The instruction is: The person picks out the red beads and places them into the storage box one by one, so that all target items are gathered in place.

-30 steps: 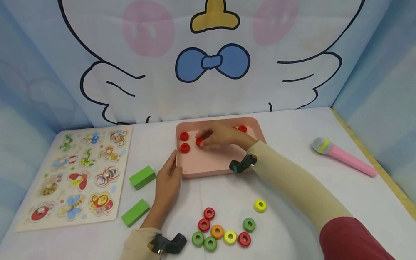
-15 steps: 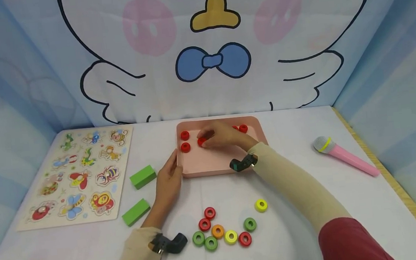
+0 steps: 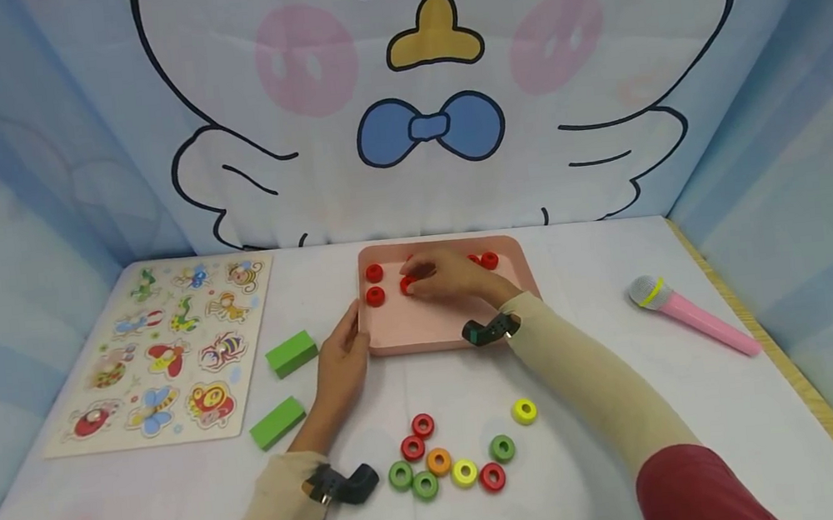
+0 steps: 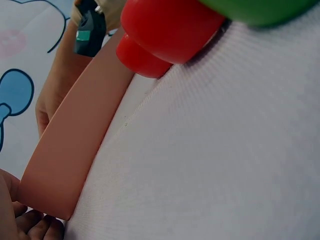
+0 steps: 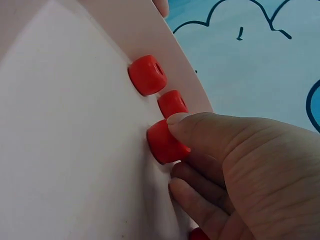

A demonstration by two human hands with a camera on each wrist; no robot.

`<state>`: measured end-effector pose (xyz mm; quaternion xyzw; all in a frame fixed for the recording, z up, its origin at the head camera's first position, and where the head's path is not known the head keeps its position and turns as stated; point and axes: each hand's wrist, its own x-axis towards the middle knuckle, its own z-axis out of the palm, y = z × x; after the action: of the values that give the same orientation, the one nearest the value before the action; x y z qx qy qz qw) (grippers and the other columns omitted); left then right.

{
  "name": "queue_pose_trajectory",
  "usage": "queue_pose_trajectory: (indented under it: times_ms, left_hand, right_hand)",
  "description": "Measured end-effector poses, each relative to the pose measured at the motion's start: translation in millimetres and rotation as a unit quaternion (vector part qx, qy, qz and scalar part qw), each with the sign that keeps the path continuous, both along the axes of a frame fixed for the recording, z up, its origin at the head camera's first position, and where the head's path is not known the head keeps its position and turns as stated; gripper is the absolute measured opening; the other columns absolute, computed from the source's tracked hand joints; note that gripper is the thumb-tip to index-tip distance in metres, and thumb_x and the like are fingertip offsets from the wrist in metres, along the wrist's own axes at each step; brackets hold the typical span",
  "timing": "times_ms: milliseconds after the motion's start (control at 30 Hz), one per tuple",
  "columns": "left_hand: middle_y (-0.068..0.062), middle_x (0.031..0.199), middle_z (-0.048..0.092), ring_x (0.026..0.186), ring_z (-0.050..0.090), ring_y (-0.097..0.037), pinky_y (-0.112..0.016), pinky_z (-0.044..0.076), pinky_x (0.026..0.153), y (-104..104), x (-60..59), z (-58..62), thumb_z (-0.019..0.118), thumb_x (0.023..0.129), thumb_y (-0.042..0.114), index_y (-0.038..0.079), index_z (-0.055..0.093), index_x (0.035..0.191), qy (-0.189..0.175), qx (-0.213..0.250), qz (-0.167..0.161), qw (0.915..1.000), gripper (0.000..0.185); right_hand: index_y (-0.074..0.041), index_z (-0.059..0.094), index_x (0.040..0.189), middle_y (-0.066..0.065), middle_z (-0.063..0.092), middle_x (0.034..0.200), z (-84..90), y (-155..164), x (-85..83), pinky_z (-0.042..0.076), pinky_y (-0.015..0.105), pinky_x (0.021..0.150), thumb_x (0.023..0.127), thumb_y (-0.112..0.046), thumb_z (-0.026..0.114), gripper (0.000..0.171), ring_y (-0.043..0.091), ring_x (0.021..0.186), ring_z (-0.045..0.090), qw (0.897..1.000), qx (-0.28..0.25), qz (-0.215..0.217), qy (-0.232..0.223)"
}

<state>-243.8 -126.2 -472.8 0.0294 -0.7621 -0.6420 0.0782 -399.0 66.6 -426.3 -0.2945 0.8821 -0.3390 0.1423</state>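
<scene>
on the pink tray [image 3: 422, 322], at its left edge, the left hand [image 3: 342, 366] grips the wall, fingers curled (presumably against sliding); toward the back edge, the right hand [image 3: 452, 277] pinches a red bead [image 5: 163, 144] thumb-to-finger, likely for control.

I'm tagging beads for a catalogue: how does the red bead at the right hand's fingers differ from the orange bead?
The red bead is inside the pink tray; the orange bead lies on the white tabletop. The right hand pinches the red bead and partly covers it, while the orange bead lies untouched with its hole showing. Both have rounded sides.
</scene>
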Motion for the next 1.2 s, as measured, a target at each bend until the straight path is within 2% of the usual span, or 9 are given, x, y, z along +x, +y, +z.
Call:
queue_pose_trajectory:
  times_ms: [133, 267, 500, 667, 867, 967, 1200]
  left_hand:
    - [-0.003, 0.155, 0.034, 0.140, 0.034, -0.014, -0.026, 0.035, 0.109, 1, -0.9, -1.4, 0.043, 0.102, 0.013, 0.009, 0.032, 0.154, 0.003, -0.007, -0.002, 1.0000, 0.053]
    - [-0.003, 0.155, 0.035, 0.140, 0.033, -0.013, -0.026, 0.033, 0.111, 1, -1.6, -1.7, 0.043, 0.101, 0.013, 0.010, 0.033, 0.154, 0.004, -0.020, 0.001, 0.9998, 0.054]
    - [-0.002, 0.156, 0.033, 0.141, 0.030, -0.012, -0.026, 0.031, 0.111, 2, -0.9, -1.8, 0.043, 0.102, 0.015, 0.011, 0.031, 0.155, -0.003, -0.031, -0.005, 0.9995, 0.054]
    - [-0.001, 0.156, 0.033, 0.142, 0.030, -0.012, -0.028, 0.032, 0.112, 1, 0.1, -1.1, 0.042, 0.102, 0.016, 0.011, 0.031, 0.155, -0.004, -0.034, -0.004, 0.9994, 0.054]
    - [-0.003, 0.156, 0.034, 0.141, 0.032, -0.014, -0.029, 0.032, 0.112, -1, 0.6, 0.2, 0.042, 0.101, 0.016, 0.011, 0.032, 0.154, 0.003, -0.042, 0.000, 0.9991, 0.054]
    - [-0.004, 0.155, 0.035, 0.140, 0.034, -0.015, -0.030, 0.033, 0.112, -2, 0.3, 0.0, 0.042, 0.101, 0.014, 0.009, 0.033, 0.154, 0.008, -0.045, 0.005, 0.9989, 0.054]
    - [-0.004, 0.156, 0.034, 0.139, 0.035, -0.014, -0.027, 0.034, 0.110, -2, 0.1, 0.6, 0.043, 0.101, 0.013, 0.009, 0.033, 0.154, 0.009, -0.028, -0.001, 0.9996, 0.054]
  right_hand:
    - [-0.015, 0.066, 0.126, -0.002, 0.063, 0.118, 3.6, 6, 5.1, 0.052, 0.029, 0.092, 0.092, -0.025, 0.070, 0.035, 0.019, 0.109, 0.057, 1.000, -0.002, -0.008, 0.005]
    - [-0.009, 0.066, 0.126, 0.003, 0.065, 0.120, 12.2, 11, 18.7, 0.052, 0.031, 0.093, 0.092, -0.022, 0.070, 0.037, 0.020, 0.109, 0.059, 0.999, -0.033, 0.009, 0.032]
    - [-0.005, 0.067, 0.123, 0.007, 0.064, 0.121, 19.8, 23, 67.5, 0.052, 0.034, 0.095, 0.092, -0.012, 0.069, 0.032, 0.023, 0.112, 0.060, 0.991, -0.091, 0.065, 0.078]
    - [-0.004, 0.067, 0.120, 0.008, 0.065, 0.117, 11.5, 31, 106.0, 0.052, 0.032, 0.094, 0.091, -0.010, 0.070, 0.029, 0.024, 0.108, 0.062, 0.981, -0.113, 0.138, 0.077]
    - [-0.006, 0.067, 0.122, 0.003, 0.064, 0.119, -6.4, 35, 143.0, 0.052, 0.028, 0.094, 0.089, -0.012, 0.073, 0.034, 0.017, 0.108, 0.061, 0.967, -0.105, 0.230, 0.012]
    - [-0.007, 0.067, 0.123, 0.000, 0.064, 0.120, -13.6, 34, 154.4, 0.050, 0.027, 0.095, 0.089, -0.011, 0.073, 0.034, 0.012, 0.109, 0.059, 0.961, -0.108, 0.253, -0.001]
    - [-0.007, 0.069, 0.117, -0.002, 0.066, 0.114, -25.1, 31, 162.9, 0.049, 0.025, 0.095, 0.090, -0.012, 0.073, 0.028, 0.005, 0.105, 0.059, 0.956, -0.124, 0.266, 0.032]
